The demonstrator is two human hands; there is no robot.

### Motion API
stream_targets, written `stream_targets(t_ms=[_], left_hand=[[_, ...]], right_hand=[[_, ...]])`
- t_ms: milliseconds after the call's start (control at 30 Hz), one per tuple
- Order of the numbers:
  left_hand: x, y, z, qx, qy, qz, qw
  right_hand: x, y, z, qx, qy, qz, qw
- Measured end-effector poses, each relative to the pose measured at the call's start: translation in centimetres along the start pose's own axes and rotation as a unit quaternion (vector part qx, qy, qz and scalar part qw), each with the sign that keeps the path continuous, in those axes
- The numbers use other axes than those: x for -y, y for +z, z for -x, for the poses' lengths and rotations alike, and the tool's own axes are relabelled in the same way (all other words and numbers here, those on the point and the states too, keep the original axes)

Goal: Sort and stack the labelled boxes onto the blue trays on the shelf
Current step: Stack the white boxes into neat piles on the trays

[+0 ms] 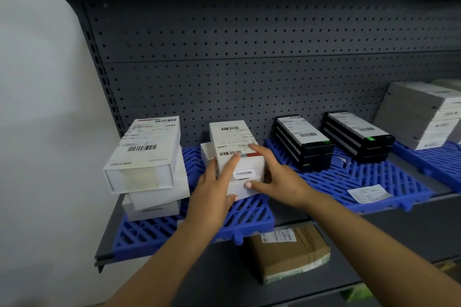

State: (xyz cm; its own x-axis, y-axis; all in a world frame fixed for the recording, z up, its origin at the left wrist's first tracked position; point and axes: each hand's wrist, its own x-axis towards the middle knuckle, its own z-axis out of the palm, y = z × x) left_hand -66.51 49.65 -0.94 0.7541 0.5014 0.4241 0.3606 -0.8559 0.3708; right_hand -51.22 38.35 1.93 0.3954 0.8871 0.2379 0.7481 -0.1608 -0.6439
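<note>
A small stack of white labelled boxes (233, 138) stands on the left blue tray (254, 219). My left hand (214, 197) holds the stack's left front side, index finger stretched over the top box's label and thumb at the lower box's front. My right hand (277, 174) holds the right side, fingers on the top label and thumb pressed against the front face. A taller, skewed stack of white boxes (144, 157) sits on the same tray to the left. Two stacks of black labelled boxes (304, 143) (358, 136) stand on the middle blue tray (369, 182).
A stack of grey-white boxes (421, 114) sits on a third blue tray (434, 162) at the far right. A loose paper label (369, 193) lies on the middle tray. A brown cardboard parcel (289, 252) rests on the lower shelf. Perforated grey backboard (249, 57) behind; white wall at left.
</note>
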Motion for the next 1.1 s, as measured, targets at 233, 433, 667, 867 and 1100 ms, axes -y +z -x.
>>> stream_targets(t_ms=[233,433,667,867,1100], left_hand=[[-0.3,0.1,0.1,-0.007,0.009,-0.001,1.0],[0.0,-0.1,0.0,0.013,0.037,-0.025,0.999],[-1.0,-1.2,0.3,0.013,0.014,-0.078,0.997],[-0.8,-0.4,0.8,0.026,-0.047,-0.057,0.997],[-2.8,0.5,-1.2,0.004,0.0,-0.137,0.991]], right_hand=[[-0.1,0.2,0.5,-0.015,0.002,0.031,0.999],[0.0,0.0,1.3,-0.051,-0.009,0.113,0.992],[-0.6,-1.1,1.8,-0.048,-0.017,0.196,0.979],[-1.0,-3.3,2.6,-0.053,-0.07,0.309,0.947],[-1.9,-6.6,3.8,-0.14,-0.126,0.245,0.951]])
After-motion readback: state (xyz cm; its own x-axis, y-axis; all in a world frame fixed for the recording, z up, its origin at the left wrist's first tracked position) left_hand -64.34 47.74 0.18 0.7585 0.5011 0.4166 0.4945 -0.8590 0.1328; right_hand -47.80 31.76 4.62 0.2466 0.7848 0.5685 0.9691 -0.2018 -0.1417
